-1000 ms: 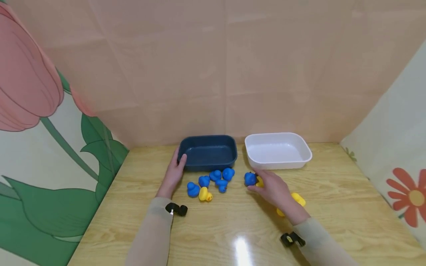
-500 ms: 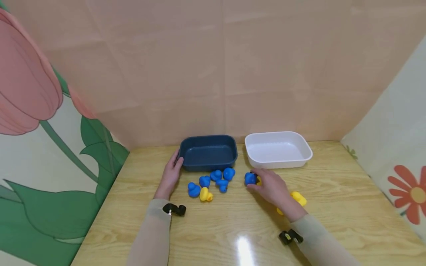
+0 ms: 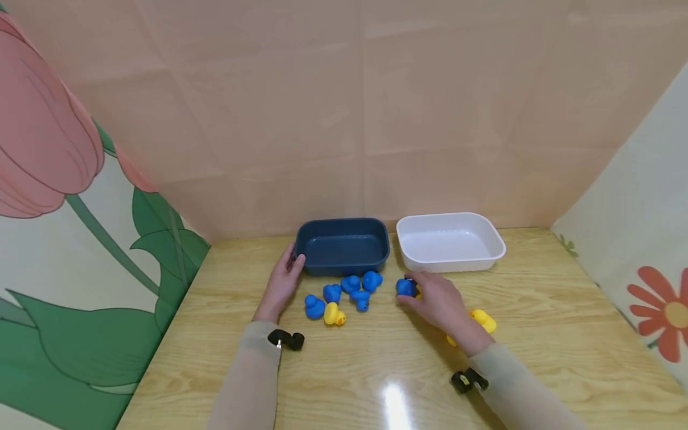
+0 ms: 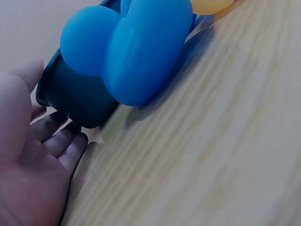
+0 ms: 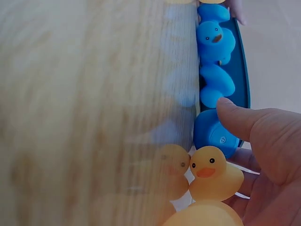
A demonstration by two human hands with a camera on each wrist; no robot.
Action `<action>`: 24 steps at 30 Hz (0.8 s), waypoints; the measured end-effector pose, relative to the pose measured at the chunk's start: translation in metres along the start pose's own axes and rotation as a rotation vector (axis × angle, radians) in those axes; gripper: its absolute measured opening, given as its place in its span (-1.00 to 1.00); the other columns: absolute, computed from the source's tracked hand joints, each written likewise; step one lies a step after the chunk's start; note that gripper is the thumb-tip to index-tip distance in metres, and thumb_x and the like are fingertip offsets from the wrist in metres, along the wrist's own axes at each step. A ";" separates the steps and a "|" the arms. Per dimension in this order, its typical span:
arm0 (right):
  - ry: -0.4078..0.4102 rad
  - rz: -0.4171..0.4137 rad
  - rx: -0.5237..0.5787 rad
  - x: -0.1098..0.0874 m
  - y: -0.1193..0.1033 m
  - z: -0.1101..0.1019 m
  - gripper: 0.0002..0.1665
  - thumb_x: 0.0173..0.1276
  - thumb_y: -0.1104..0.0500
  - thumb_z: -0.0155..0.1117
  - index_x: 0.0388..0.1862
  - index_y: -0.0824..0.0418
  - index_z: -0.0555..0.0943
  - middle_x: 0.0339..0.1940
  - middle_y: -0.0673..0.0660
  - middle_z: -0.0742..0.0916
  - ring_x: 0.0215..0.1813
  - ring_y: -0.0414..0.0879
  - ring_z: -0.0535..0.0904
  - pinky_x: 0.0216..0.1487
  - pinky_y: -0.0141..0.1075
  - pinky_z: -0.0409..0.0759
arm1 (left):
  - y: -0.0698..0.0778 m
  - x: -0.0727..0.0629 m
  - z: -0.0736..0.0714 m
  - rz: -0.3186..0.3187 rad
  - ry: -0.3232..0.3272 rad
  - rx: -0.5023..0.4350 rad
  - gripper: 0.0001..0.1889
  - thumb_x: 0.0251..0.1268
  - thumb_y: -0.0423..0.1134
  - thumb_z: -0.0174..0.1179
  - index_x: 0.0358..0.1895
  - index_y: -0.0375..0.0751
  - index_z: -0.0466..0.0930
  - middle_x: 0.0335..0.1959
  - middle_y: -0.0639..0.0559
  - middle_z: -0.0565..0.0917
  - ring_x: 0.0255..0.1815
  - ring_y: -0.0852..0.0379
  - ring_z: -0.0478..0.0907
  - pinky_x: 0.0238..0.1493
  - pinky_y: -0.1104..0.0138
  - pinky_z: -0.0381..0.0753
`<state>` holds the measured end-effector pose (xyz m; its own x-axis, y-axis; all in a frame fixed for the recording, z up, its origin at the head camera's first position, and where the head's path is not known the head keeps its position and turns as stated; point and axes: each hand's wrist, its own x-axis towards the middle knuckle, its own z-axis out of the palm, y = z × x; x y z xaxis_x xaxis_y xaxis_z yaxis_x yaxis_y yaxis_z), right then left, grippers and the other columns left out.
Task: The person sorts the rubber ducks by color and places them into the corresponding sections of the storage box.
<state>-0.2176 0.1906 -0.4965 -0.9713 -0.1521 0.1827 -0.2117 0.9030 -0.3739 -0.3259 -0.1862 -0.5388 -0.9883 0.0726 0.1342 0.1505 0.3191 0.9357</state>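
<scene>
In the head view my left hand (image 3: 280,285) rests against the left side of a dark blue tray (image 3: 344,272), thumb at the rim and fingers fairly straight along the wall. My right hand (image 3: 439,300) holds a blue rubber duck (image 3: 405,287) between thumb and fingers, just in front of the white tray (image 3: 451,266). A yellow rubber duck (image 5: 214,181) sits beside that hand's fingers, mostly hidden in the head view. Several blue rubber ducks (image 3: 332,292) and one yellow duck (image 3: 334,314) lie before the dark tray. Both trays hold nothing.
Another yellow duck (image 3: 482,321) lies right of my right forearm, and more yellow shows beneath the wrist. The wooden table (image 3: 344,370) ends at a peach cloth backdrop (image 3: 269,149) behind the trays. Patterned cloths stand at both sides.
The dark blue tray has slid slightly right, toward the white tray, with my left hand following against its side. My right hand stays around the blue duck in nearly the same place.
</scene>
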 end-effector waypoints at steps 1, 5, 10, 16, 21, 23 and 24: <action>-0.002 0.005 -0.002 0.000 0.000 0.000 -0.30 0.42 -0.13 0.65 0.32 0.29 0.71 0.16 0.29 0.79 0.09 0.26 0.71 0.14 0.21 0.71 | 0.000 0.000 0.000 0.002 -0.004 0.002 -0.28 0.83 0.01 0.09 0.81 -0.16 0.10 0.78 -0.12 0.23 0.76 -0.11 0.20 0.72 0.01 0.19; -0.013 0.018 -0.008 0.002 -0.001 0.000 -0.33 0.44 -0.14 0.63 0.30 0.28 0.71 0.14 0.28 0.78 0.07 0.24 0.70 0.14 0.21 0.70 | 0.000 0.000 0.001 0.001 -0.013 0.011 -0.28 0.83 0.01 0.09 0.82 -0.14 0.08 0.79 -0.10 0.21 0.76 -0.11 0.18 0.73 0.02 0.18; -0.024 0.027 -0.013 0.003 -0.003 -0.001 -0.30 0.45 -0.15 0.62 0.34 0.27 0.70 0.18 0.29 0.77 0.11 0.26 0.68 0.18 0.23 0.69 | 0.001 0.000 0.000 -0.002 -0.016 0.012 -0.28 0.83 0.04 0.07 0.82 -0.12 0.08 0.80 -0.07 0.19 0.77 -0.09 0.16 0.73 0.03 0.16; -0.020 0.030 -0.003 0.005 -0.003 0.000 -0.28 0.44 -0.15 0.63 0.36 0.28 0.70 0.20 0.31 0.76 0.11 0.26 0.67 0.19 0.22 0.69 | 0.001 0.000 -0.001 -0.016 -0.015 0.020 -0.26 0.83 0.08 0.07 0.83 -0.07 0.07 0.80 -0.04 0.18 0.77 -0.09 0.16 0.73 0.01 0.17; 0.028 0.055 0.037 0.005 -0.003 0.000 -0.28 0.40 -0.12 0.67 0.34 0.28 0.69 0.18 0.29 0.79 0.08 0.23 0.68 0.15 0.20 0.70 | 0.003 0.000 0.000 -0.030 -0.017 0.018 -0.26 0.82 0.11 0.07 0.83 -0.02 0.08 0.80 -0.02 0.19 0.77 -0.10 0.17 0.73 -0.01 0.18; 0.046 0.056 0.051 0.005 -0.004 0.000 -0.29 0.39 -0.11 0.68 0.33 0.27 0.70 0.19 0.28 0.79 0.11 0.23 0.68 0.16 0.20 0.69 | 0.003 0.000 0.000 -0.036 -0.016 0.017 -0.26 0.81 0.11 0.08 0.83 -0.02 0.08 0.80 -0.02 0.19 0.77 -0.09 0.18 0.72 -0.01 0.19; 0.054 0.053 0.057 0.004 -0.005 0.000 -0.30 0.39 -0.10 0.68 0.32 0.27 0.70 0.19 0.28 0.80 0.13 0.24 0.68 0.17 0.21 0.69 | 0.002 -0.001 0.000 -0.039 -0.015 0.018 -0.26 0.81 0.11 0.08 0.83 -0.02 0.08 0.80 -0.02 0.19 0.77 -0.10 0.18 0.72 -0.01 0.19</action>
<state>-0.2209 0.1857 -0.4940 -0.9744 -0.0812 0.2094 -0.1673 0.8846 -0.4352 -0.3249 -0.1856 -0.5368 -0.9929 0.0740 0.0927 0.1124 0.3392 0.9340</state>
